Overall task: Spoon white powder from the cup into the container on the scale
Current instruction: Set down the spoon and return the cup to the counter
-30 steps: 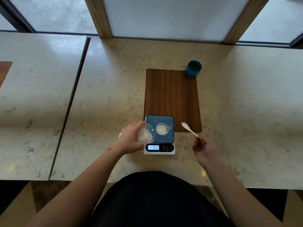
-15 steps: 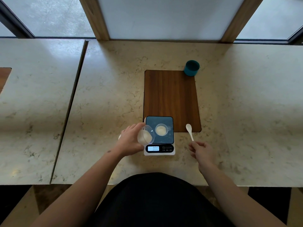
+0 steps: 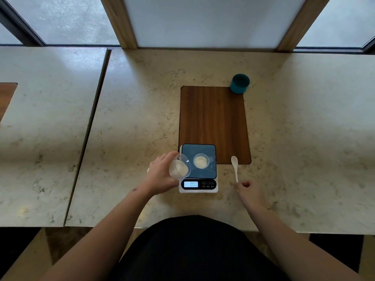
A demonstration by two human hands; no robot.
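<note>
My left hand (image 3: 160,175) grips a clear plastic cup (image 3: 180,166) of white powder, tilted with its mouth toward the scale. The digital scale (image 3: 198,179) reads 0.00. On its dark platform stands a small clear container (image 3: 200,161) with white powder in it. A white spoon (image 3: 235,167) lies low over the counter to the right of the scale, bowl pointing away from me and empty. My right hand (image 3: 250,192) pinches the near end of its handle.
A wooden inset panel (image 3: 214,122) lies behind the scale in the marble counter (image 3: 304,138). A teal cup (image 3: 239,83) stands at the panel's far right corner. A gap (image 3: 95,122) separates a second counter on the left. Windows and wooden posts run along the back.
My right hand has lowered the spoon from a raised, angled position down to the counter beside the scale and drawn back slightly. The left hand keeps the cup tilted in place.
</note>
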